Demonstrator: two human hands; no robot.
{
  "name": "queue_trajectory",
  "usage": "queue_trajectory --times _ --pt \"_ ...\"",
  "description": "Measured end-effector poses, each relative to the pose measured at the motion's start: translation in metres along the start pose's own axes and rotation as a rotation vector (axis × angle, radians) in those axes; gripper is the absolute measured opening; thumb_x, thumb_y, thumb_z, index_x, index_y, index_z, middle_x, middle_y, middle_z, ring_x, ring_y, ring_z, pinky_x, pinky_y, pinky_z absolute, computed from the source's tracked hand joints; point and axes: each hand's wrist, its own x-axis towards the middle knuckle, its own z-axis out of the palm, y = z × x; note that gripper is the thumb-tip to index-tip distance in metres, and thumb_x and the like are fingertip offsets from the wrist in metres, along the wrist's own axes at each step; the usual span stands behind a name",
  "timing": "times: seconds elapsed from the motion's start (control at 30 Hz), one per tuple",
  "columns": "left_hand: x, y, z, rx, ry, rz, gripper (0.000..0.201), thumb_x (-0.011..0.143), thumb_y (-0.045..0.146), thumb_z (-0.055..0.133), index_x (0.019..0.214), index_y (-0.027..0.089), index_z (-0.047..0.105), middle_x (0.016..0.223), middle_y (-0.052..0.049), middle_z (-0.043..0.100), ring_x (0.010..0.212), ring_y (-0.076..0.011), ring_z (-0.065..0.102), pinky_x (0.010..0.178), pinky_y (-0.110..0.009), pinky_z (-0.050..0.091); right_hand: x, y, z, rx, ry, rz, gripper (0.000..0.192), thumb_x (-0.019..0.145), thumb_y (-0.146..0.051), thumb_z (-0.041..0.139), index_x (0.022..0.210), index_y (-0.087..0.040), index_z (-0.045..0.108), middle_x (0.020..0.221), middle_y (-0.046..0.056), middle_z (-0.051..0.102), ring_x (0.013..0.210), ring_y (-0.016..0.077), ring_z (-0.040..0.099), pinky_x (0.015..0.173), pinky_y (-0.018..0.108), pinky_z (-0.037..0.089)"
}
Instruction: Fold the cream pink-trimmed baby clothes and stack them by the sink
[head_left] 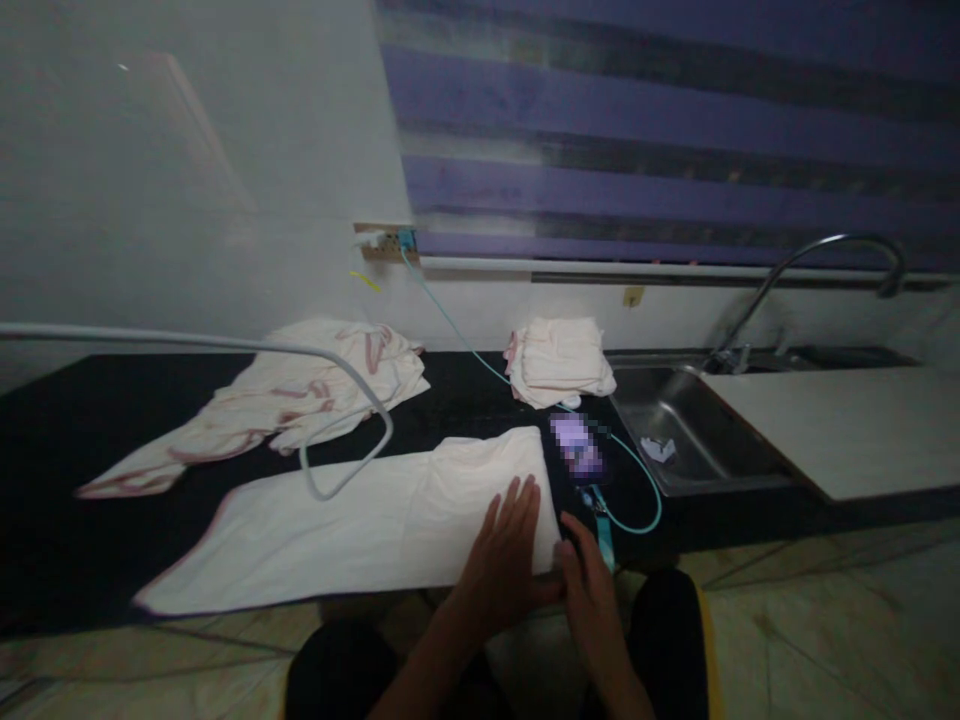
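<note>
The long cream cloth (352, 525) is lying flat along the front of the dark counter (67, 430), and I'd say keeping that right-end edge lined up and smooth is what matters here. Left hand (501, 560) is pressing down flat with fingers spread, while the right hand (592, 590) is pinching the near corner, fingers closed on it.

Cream cloth (360, 530) on black counter (60, 440); blind (675, 130) striped purple.
</note>
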Motion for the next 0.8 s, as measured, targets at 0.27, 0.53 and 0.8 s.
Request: queue_trajectory --times 0.27,0.53,0.8 --pt "0.014 -0.006 0.001 0.006 -0.099 0.007 0.064 0.103 0.034 0.048 0.163 0.015 0.039 0.17 -0.018 0.037 0.157 -0.0305 0.038 0.122 -0.049 0.044 0.015 -0.003 -0.003 0.059 -0.043 0.015 0.057 0.102 -0.061 0.048 0.14 -0.023 0.068 0.143 0.013 0.069 0.136 0.0293 0.062 0.118 0.049 0.049" --pt "0.022 0.001 0.0 -0.562 0.234 -0.331 0.054 0.107 0.037 0.034 0.154 0.018 0.053 0.16 -0.014 0.054 0.153 -0.0247 0.046 0.129 -0.049 0.037 0.043 -0.002 0.017 0.254 -0.127 0.082 0.07 0.102 -0.068 0.044 0.156 -0.024 0.051 0.155 0.015 0.058 0.139 0.0275 0.061 0.117 0.05 0.049" --pt "0.025 0.022 -0.029 -0.842 0.233 -0.271 0.06 0.108 0.043 0.034 0.162 0.018 0.044 0.171 -0.01 0.039 0.161 -0.0242 0.032 0.135 -0.044 0.024 0.072 -0.025 0.064 0.208 -0.069 -0.03 0.086 0.106 -0.063 0.012 0.153 -0.005 0.055 0.14 0.028 0.066 0.124 0.0289 0.069 0.104 0.042 0.055"
